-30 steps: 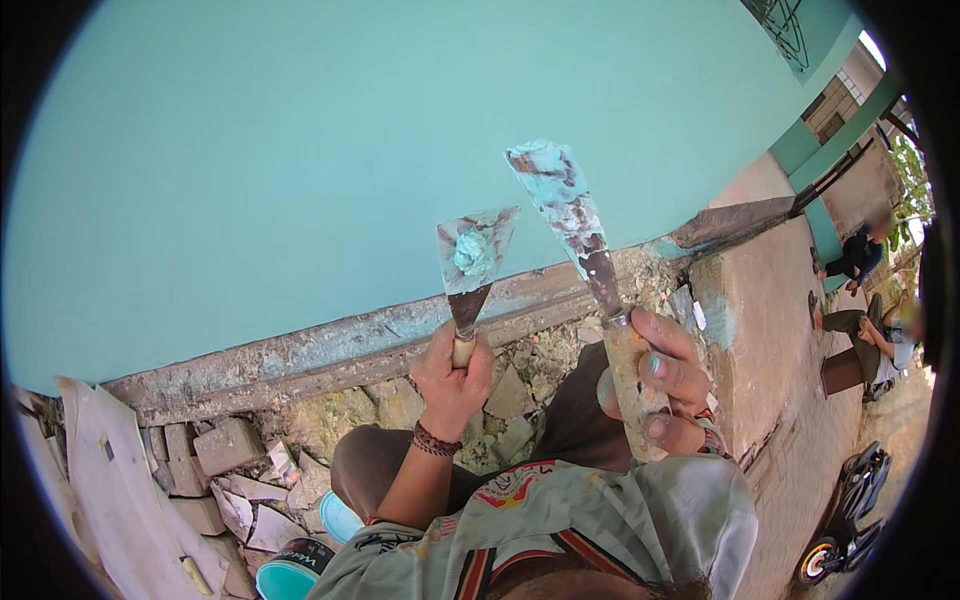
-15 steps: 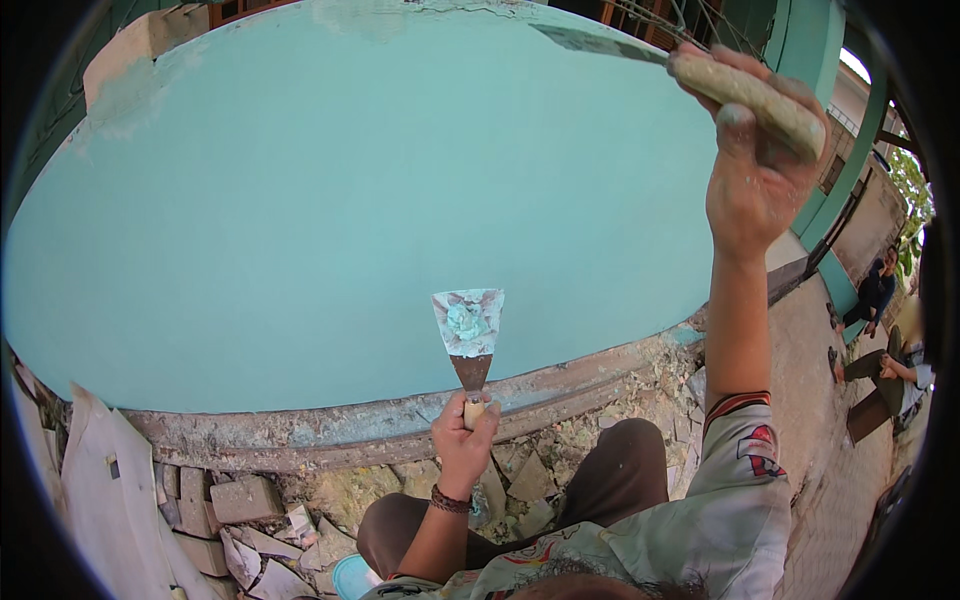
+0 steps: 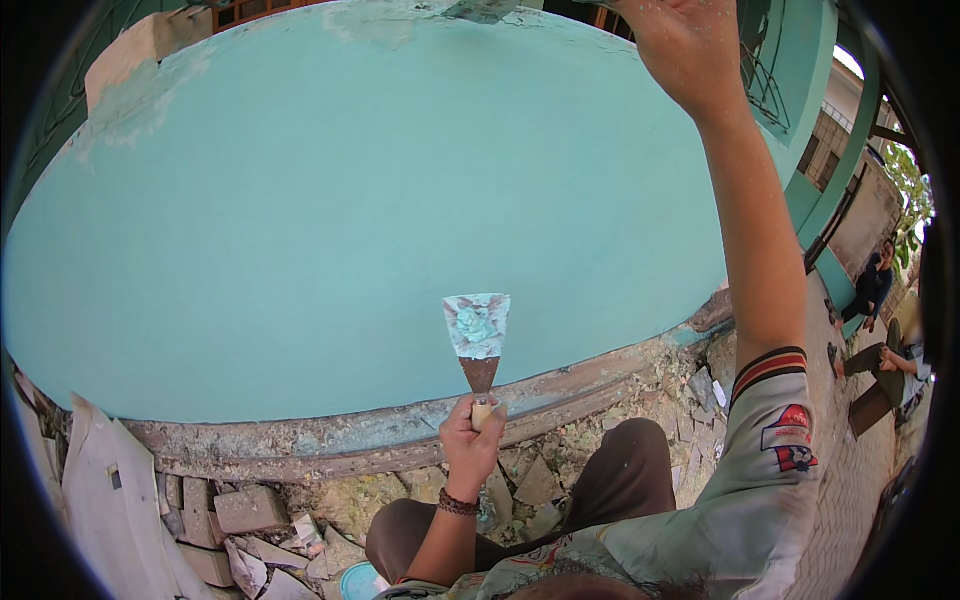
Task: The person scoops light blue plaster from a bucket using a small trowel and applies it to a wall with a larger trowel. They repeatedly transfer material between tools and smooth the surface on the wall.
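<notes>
My left hand (image 3: 468, 450) is wrapped round the short wooden handle of a wide putty knife (image 3: 481, 375), held upright low before the wall. A lump of pale turquoise putty (image 3: 478, 322) sits on its blade. High at the upper edge of the view, my right hand (image 3: 690, 50) is raised, with its fingers partly cut off. It holds a second scraper, whose putty-smeared blade (image 3: 485, 9) lies at the top of the turquoise wall (image 3: 380, 220). That scraper's handle is mostly out of view.
Along the wall's foot runs a rough concrete ledge (image 3: 330, 436). Loose bricks (image 3: 250, 509) and broken tiles lie lower left, beside a pale sheet (image 3: 115, 500). A turquoise round lid or tub (image 3: 362, 580) is near my knee. Two people (image 3: 872, 285) sit at the far right.
My right hand has moved up and left with its scraper, bringing the blade to the wall's top edge. The left hand's putty knife has shifted slightly right and stays upright.
</notes>
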### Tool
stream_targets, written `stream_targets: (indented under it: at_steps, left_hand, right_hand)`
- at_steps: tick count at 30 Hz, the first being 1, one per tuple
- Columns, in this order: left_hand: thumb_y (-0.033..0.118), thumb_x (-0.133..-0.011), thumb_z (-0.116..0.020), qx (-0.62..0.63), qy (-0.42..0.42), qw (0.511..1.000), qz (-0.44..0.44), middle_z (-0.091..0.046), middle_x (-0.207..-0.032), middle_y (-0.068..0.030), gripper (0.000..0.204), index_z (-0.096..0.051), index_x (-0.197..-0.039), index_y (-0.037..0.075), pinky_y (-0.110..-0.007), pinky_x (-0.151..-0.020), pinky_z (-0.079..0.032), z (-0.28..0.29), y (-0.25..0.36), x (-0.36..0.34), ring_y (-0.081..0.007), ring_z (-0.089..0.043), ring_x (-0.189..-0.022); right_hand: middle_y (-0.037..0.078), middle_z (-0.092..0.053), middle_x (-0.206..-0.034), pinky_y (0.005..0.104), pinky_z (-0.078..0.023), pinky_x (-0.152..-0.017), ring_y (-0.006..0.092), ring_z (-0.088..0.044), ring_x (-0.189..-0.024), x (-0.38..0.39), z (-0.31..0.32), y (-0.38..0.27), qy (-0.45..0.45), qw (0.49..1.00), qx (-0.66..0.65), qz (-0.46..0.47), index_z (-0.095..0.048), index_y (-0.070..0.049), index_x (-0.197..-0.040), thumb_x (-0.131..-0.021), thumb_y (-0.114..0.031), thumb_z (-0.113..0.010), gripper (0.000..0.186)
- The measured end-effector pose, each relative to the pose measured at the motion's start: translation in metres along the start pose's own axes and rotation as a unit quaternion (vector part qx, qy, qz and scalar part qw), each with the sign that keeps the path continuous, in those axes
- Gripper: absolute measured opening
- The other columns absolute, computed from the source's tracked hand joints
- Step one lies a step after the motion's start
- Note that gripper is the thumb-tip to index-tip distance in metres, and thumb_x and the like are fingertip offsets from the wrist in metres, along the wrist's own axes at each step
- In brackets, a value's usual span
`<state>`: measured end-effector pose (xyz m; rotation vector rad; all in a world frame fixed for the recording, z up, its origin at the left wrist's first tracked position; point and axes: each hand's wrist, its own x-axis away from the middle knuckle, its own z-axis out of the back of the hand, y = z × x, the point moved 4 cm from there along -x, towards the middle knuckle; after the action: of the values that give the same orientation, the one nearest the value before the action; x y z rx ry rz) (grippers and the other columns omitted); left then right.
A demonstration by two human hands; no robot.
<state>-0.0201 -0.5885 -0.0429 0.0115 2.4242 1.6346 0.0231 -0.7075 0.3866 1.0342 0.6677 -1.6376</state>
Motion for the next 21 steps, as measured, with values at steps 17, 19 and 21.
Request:
stream_targets:
  at_steps: [17,19,21]
  left_hand:
    - [0.002,-0.084,-0.064,-0.007,-0.007,1.000,-0.005,-0.055,-0.067,0.0028,0.007,-0.060,-0.089,0.004,-0.019,-0.048,-0.039,0.002,-0.007,-0.003,-0.0033,-0.052,-0.055]
    - [0.002,-0.083,-0.064,-0.016,-0.002,1.000,-0.010,-0.055,-0.067,0.0028,0.007,-0.060,-0.088,0.004,-0.019,-0.048,-0.038,0.003,-0.007,-0.003,-0.0033,-0.052,-0.055]
    - [0.002,-0.083,-0.064,-0.005,-0.003,1.000,-0.006,-0.055,-0.067,0.0029,0.007,-0.060,-0.088,0.004,-0.019,-0.048,-0.038,0.003,-0.005,-0.003,-0.0033,-0.052,-0.055]
  right_hand:
    - [0.012,-0.061,-0.101,0.0363,-0.058,-0.081,0.0228,-0.064,-0.092,-0.076,-0.011,0.014,-0.063,0.983,0.113,-0.130,-0.050,0.001,-0.112,-0.091,-0.007,-0.058,0.024]
    - [0.012,-0.061,-0.100,0.0363,-0.058,-0.081,0.0222,-0.064,-0.092,-0.077,-0.017,0.001,-0.043,0.983,0.137,-0.112,-0.051,0.001,-0.111,-0.091,-0.006,-0.058,0.023]
    - [0.010,-0.061,-0.099,0.0360,-0.058,-0.080,0.0213,-0.064,-0.091,-0.077,-0.016,-0.006,-0.032,0.986,0.140,-0.079,-0.051,0.000,-0.110,-0.090,-0.006,-0.059,0.022]
